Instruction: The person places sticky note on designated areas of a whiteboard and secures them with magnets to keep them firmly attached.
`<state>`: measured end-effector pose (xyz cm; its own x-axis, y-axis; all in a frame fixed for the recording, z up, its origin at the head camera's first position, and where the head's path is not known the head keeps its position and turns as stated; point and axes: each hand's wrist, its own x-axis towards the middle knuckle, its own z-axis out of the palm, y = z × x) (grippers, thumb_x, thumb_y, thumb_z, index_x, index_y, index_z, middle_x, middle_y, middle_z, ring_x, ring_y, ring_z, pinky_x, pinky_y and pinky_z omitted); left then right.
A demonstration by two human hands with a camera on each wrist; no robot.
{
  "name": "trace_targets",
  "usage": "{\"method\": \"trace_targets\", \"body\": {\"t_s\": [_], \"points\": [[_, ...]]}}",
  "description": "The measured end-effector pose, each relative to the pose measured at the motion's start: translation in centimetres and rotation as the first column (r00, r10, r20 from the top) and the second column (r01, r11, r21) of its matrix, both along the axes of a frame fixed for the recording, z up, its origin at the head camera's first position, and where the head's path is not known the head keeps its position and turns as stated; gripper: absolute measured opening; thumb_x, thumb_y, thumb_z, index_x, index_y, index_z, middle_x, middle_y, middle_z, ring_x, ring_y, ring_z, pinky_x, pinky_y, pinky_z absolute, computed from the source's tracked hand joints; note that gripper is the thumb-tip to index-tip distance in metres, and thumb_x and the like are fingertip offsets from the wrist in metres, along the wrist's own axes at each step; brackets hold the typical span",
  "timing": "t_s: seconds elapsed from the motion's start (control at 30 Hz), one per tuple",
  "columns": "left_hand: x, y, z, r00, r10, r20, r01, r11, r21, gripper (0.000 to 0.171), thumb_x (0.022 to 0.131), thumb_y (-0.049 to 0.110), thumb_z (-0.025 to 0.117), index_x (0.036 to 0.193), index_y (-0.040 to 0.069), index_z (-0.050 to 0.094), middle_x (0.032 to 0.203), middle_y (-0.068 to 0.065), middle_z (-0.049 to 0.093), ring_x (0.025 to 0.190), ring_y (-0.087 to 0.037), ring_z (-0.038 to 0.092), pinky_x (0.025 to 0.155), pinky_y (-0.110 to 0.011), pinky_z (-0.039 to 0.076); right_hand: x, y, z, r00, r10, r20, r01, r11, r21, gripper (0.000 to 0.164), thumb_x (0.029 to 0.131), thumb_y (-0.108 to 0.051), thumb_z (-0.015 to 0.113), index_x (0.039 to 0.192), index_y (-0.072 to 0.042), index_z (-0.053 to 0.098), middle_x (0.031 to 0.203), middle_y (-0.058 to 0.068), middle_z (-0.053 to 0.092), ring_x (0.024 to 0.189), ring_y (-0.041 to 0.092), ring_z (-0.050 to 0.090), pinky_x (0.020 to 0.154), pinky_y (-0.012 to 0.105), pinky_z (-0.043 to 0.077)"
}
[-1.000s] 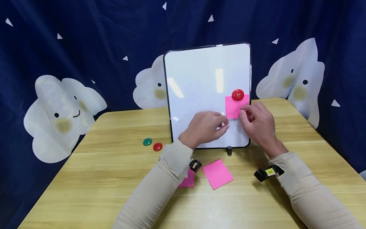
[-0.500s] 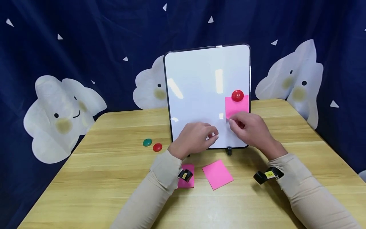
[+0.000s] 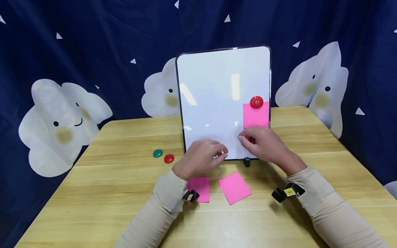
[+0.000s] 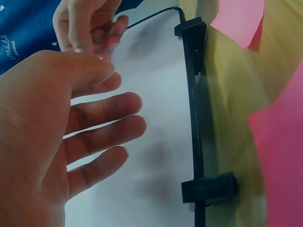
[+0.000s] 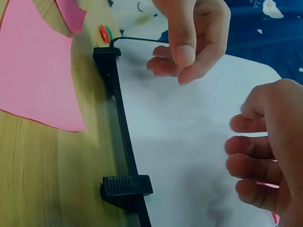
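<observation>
A whiteboard (image 3: 211, 100) stands upright on the table. On its right side a pink sticky note (image 3: 252, 119) hangs with a red round magnet (image 3: 256, 102) over its top edge. My right hand (image 3: 263, 143) is in front of the board, just below that note, its fingers loosely bent and nothing seen between them. Lower and to the left, my left hand (image 3: 201, 156) is before the board's bottom part. The left wrist view shows this left hand's (image 4: 90, 123) fingers loosely spread and holding nothing. Whether either hand touches the board I cannot tell.
Two pink notes, the right one (image 3: 234, 187) turned askew and the left one (image 3: 200, 187) partly behind the left wrist strap, lie on the wooden table (image 3: 93, 206). A green magnet (image 3: 158, 153) and a red magnet (image 3: 169, 158) lie left of the board. Black feet (image 3: 247, 162) support it.
Both hands have moved down and to the left, away from the pink note on the board. That note and its red magnet stay in place.
</observation>
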<state>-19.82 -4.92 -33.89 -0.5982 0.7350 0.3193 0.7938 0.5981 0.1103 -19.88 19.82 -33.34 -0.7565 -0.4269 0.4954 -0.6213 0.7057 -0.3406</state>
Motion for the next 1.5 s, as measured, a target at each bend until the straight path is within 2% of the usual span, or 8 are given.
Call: {"method": "trace_targets", "body": {"t_s": [0.17, 0.4, 0.67, 0.93, 1.03, 1.17, 1.33, 1.5], "points": [[0.0, -0.6, 0.0, 1.0, 0.005, 0.023, -0.005, 1.0, 0.016, 0.016, 0.099, 0.027, 0.061, 0.101, 0.022, 0.076, 0.088, 0.014, 0.068, 0.075, 0.0, 0.056, 0.067, -0.02, 0.046, 0.0, -0.4, 0.1, 0.99, 0.032, 0.141, -0.037, 0.999, 0.03, 0.013, 0.095, -0.019, 0.068, 0.098, -0.011, 0.077, 0.075, -0.008, 0.06, 0.07, 0.012, 0.053, 0.065, 0.033, 0.047], [-0.5, -1.9, 0.2, 0.997, 0.016, 0.074, -0.018, 0.999, 0.034, 0.018, 0.099, 0.03, 0.06, 0.102, 0.023, 0.076, 0.09, 0.015, 0.067, 0.079, 0.0, 0.059, 0.072, -0.02, 0.047, 0.3, -0.9, 0.3, 0.974, 0.099, 0.204, -0.107, 0.994, 0.024, 0.013, 0.094, -0.018, 0.069, 0.101, -0.011, 0.077, 0.076, -0.01, 0.062, 0.07, 0.011, 0.055, 0.066, 0.032, 0.049], [-1.4, -5.5, 0.7, 0.984, 0.059, 0.17, -0.072, 0.995, 0.069, 0.016, 0.097, 0.029, 0.065, 0.104, 0.021, 0.077, 0.092, 0.014, 0.068, 0.08, -0.001, 0.059, 0.072, -0.022, 0.049, 0.6, -1.9, 0.2, 0.901, 0.125, 0.415, -0.185, 0.977, 0.108, 0.02, 0.094, -0.019, 0.069, 0.111, -0.01, 0.074, 0.076, -0.01, 0.061, 0.068, 0.011, 0.055, 0.066, 0.032, 0.049], [-2.3, -8.4, 1.8, 0.982, 0.06, 0.177, -0.086, 0.986, 0.142, 0.013, 0.098, 0.024, 0.064, 0.1, 0.018, 0.076, 0.086, 0.013, 0.068, 0.077, -0.001, 0.06, 0.072, -0.027, 0.051, 1.0, -2.5, -0.3, 0.869, 0.149, 0.472, -0.244, 0.959, 0.146, 0.027, 0.092, -0.017, 0.072, 0.118, -0.008, 0.071, 0.074, -0.01, 0.059, 0.07, 0.011, 0.053, 0.071, 0.033, 0.049], [-2.6, -9.8, 2.3, 0.972, 0.096, 0.216, -0.136, 0.975, 0.178, 0.012, 0.097, 0.023, 0.065, 0.097, 0.02, 0.076, 0.084, 0.014, 0.067, 0.076, -0.002, 0.061, 0.073, -0.029, 0.051, 1.2, -2.6, -0.5, 0.85, 0.143, 0.507, -0.255, 0.954, 0.158, 0.03, 0.092, -0.016, 0.072, 0.121, -0.007, 0.07, 0.074, -0.01, 0.059, 0.069, 0.01, 0.054, 0.072, 0.032, 0.048], [-2.9, -11.5, 2.6, 0.956, 0.169, 0.239, -0.212, 0.962, 0.169, 0.012, 0.098, 0.027, 0.065, 0.094, 0.021, 0.075, 0.083, 0.013, 0.066, 0.077, -0.006, 0.06, 0.073, -0.032, 0.05, 1.4, -2.9, -0.7, 0.828, 0.144, 0.541, -0.277, 0.945, 0.173, 0.028, 0.091, -0.014, 0.072, 0.119, -0.008, 0.071, 0.074, -0.009, 0.059, 0.07, 0.011, 0.054, 0.069, 0.031, 0.048], [-3.3, -12.6, 2.4, 0.937, 0.246, 0.249, -0.285, 0.949, 0.132, 0.015, 0.098, 0.029, 0.063, 0.097, 0.021, 0.075, 0.085, 0.011, 0.067, 0.079, -0.008, 0.06, 0.074, -0.033, 0.05, 1.5, -3.1, -0.9, 0.834, 0.153, 0.53, -0.285, 0.942, 0.177, 0.023, 0.091, -0.013, 0.072, 0.113, -0.008, 0.073, 0.075, -0.008, 0.058, 0.072, 0.011, 0.053, 0.067, 0.03, 0.048], [-3.5, -13.5, 1.2, 0.91, 0.295, 0.291, -0.336, 0.937, 0.102, 0.018, 0.099, 0.029, 0.062, 0.102, 0.017, 0.076, 0.089, 0.007, 0.069, 0.082, -0.011, 0.062, 0.08, -0.036, 0.051, 1.8, -3.3, -1.2, 0.841, 0.158, 0.517, -0.287, 0.941, 0.18, 0.023, 0.091, -0.014, 0.072, 0.114, -0.007, 0.073, 0.073, -0.009, 0.057, 0.071, 0.01, 0.052, 0.067, 0.03, 0.047]]}}
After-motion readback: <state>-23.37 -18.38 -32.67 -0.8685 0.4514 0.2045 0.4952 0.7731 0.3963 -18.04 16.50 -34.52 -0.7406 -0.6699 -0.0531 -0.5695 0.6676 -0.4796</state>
